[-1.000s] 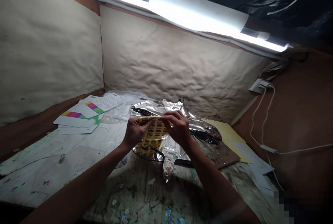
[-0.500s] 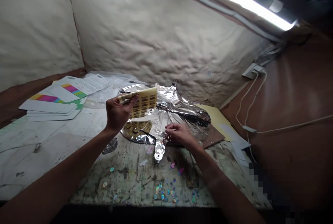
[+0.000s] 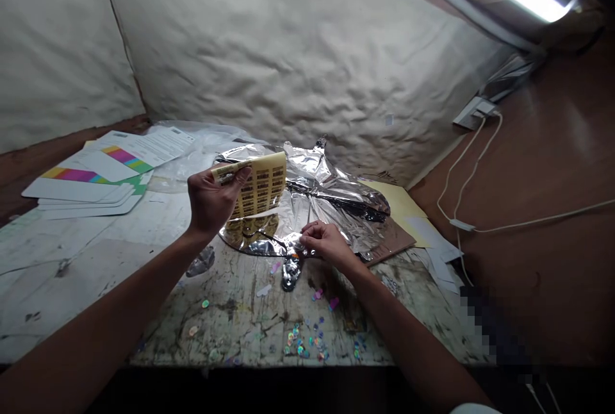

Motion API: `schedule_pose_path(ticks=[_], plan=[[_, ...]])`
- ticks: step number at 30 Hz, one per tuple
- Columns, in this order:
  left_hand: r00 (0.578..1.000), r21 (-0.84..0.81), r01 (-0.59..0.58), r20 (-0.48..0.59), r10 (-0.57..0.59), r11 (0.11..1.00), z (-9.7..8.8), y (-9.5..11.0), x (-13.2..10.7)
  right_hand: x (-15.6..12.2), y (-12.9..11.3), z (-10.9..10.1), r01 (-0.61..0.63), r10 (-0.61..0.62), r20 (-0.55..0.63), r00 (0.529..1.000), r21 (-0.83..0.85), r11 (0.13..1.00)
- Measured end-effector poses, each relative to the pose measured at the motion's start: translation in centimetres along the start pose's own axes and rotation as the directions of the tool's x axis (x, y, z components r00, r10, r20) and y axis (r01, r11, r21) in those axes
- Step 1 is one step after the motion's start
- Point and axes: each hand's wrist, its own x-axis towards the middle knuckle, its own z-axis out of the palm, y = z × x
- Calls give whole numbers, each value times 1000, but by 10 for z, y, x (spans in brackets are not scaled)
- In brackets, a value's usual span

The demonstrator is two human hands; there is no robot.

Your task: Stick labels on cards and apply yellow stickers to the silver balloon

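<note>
My left hand (image 3: 215, 201) is closed on a yellowish sheet of barcode labels (image 3: 263, 182), thumb over its front face. The sheet stands tilted above the left part of a stack of shiny silver foil balloons (image 3: 336, 225). Over the lower part of the top balloon, just above its neck (image 3: 291, 275), is my right hand (image 3: 323, 240). Its thumb and fingertips are pinched together at the foil; whatever they hold is too small to make out. The sheet's reflection shows in the foil beneath it.
Printed cards (image 3: 91, 173) with rainbow stripes lie at the left beside clear plastic bags (image 3: 192, 154). Brown cardboard (image 3: 394, 242) and yellow paper (image 3: 401, 199) stick out at the right. Shiny confetti (image 3: 300, 343) dots the table's front. White cables (image 3: 454, 177) hang along the right wall.
The view has shifted slightly, so the scene sits a little higher and left. My right hand remains pinched at the balloon near its neck; my left hand still holds the label sheet.
</note>
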Motion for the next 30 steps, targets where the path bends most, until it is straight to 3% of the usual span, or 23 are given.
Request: schedule_pose_path(ticks=[5,9,15,17,19,21,23,25,27,30], plan=[[1000,7,-13,-2,13,1000,0,-1,0,-4,0,6,34,-46,-62,997,-182,983],[1000,11,-16,-12,16,1000,0,-3,1,-10,1,13,133,-188,-101,977,-404,905],[996,-28,-28,-89,26,999,-3,-2,9,-7,5,4,132,-200,-143,969,-382,915],[994,-58,-22,-105,16,998,-4,-2,12,-7,2,-6,161,-199,-88,976,-325,932],[994,-74,-28,-103,20,997,-5,-1,14,-9,-4,-16,267,-250,95,964,-293,918],[995,-83,-39,-97,31,996,-6,0,14,-13,-11,-24,416,-316,327,891,-307,856],[995,-82,-46,-97,38,996,-6,1,14,-16,-15,-28,517,-351,440,826,-345,783],[994,-79,-46,-106,38,996,-7,1,13,-17,-15,-30,547,-380,438,815,-367,752],[993,-78,-46,-111,38,996,-7,1,13,-15,-13,-30,532,-378,424,823,-343,774],[996,-68,-45,-76,40,997,-8,0,14,-10,-10,-28,424,-316,348,883,-301,854]])
